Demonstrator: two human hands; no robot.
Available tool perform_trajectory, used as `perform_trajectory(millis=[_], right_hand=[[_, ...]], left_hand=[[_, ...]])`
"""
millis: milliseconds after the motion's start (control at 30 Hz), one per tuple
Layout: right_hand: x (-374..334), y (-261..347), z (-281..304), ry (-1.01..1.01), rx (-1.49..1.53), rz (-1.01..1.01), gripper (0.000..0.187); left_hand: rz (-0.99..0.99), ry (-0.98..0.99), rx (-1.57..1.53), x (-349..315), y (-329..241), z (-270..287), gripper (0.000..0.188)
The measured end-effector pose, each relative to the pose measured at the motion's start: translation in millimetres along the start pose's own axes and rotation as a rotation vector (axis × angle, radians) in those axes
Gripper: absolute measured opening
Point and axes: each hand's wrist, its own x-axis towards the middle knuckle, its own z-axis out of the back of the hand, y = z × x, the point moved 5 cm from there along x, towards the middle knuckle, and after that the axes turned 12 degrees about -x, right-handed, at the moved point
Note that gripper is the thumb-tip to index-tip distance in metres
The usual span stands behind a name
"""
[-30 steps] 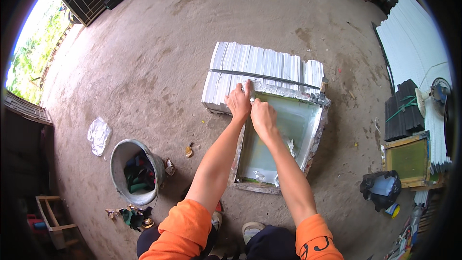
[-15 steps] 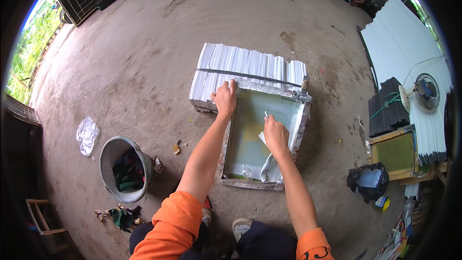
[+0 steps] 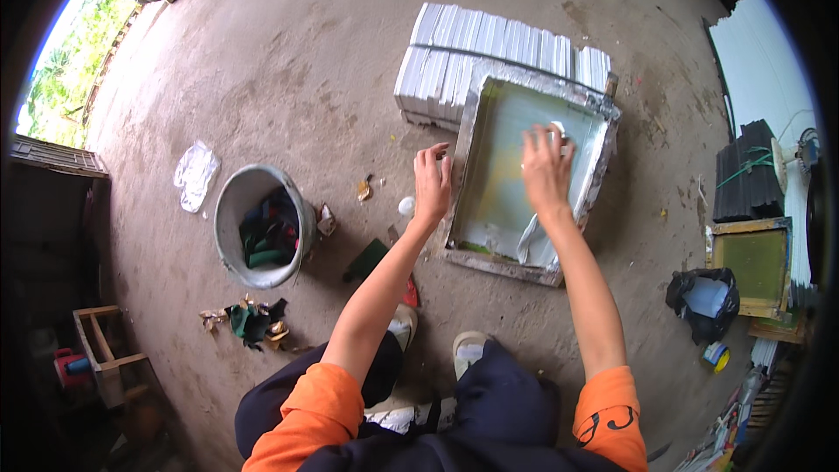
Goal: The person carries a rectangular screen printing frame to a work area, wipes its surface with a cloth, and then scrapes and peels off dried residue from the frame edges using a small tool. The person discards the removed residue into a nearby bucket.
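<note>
A wooden-framed mesh screen (image 3: pixel 489 157), like a printing screen, leans on a strapped bundle of white strips (image 3: pixel 489 35). A yellowish patch shows on its pale mesh. My right hand (image 3: pixel 546 166) is over the upper right of the mesh, fingers bent around a white rag (image 3: pixel 558 128); only a bit of the rag shows at the fingertips. Below that hand a crumpled white cloth strip (image 3: pixel 530 240) lies on the mesh near the lower edge. My left hand (image 3: pixel 432 182) is beside the frame's left side, empty, its fingers loosely bent and apart.
A grey bucket (image 3: pixel 225 236) with dark cloths stands at left, near a white plastic sheet (image 3: pixel 196 177) and scraps (image 3: pixel 253 322). At right are a black bag (image 3: pixel 702 304), another framed screen (image 3: pixel 750 267), and a dark strapped stack (image 3: pixel 749 170).
My left hand has left the frame's top left corner and come down beside its left side. My right hand has moved up the mesh. The whole view has shifted.
</note>
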Motion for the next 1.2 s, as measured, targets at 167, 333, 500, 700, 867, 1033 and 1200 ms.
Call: perform_trajectory(millis=[167, 333, 500, 700, 867, 1033, 1200], right_hand=[[-71, 97, -17, 0.350, 0.325, 0.426, 0.035], [-110, 121, -48, 0.551, 0.442, 0.317, 0.035], [-119, 126, -74, 0.447, 0.507, 0.299, 0.022], [-120, 122, -67, 0.387, 0.390, 0.636, 0.016], [-123, 96, -70, 0.369, 0.306, 0.726, 0.014], [-83, 41, -47, 0.251, 0.343, 0.572, 0.011], [-17, -76, -6, 0.057, 0.185, 0.441, 0.017]], left_hand=[[0.164, -0.057, -0.067, -48, 26, 5, 0.024], [0.207, -0.022, -0.066, -54, 37, -5, 0.024], [0.278, 0.036, -0.004, -48, 50, -23, 0.029], [0.204, -0.032, -0.029, -51, 51, -35, 0.035], [0.212, -0.094, 0.045, -57, 40, -52, 0.035], [0.232, -0.031, 0.123, -53, 41, -49, 0.036], [0.260, 0.001, 0.171, -48, 45, -32, 0.040]])
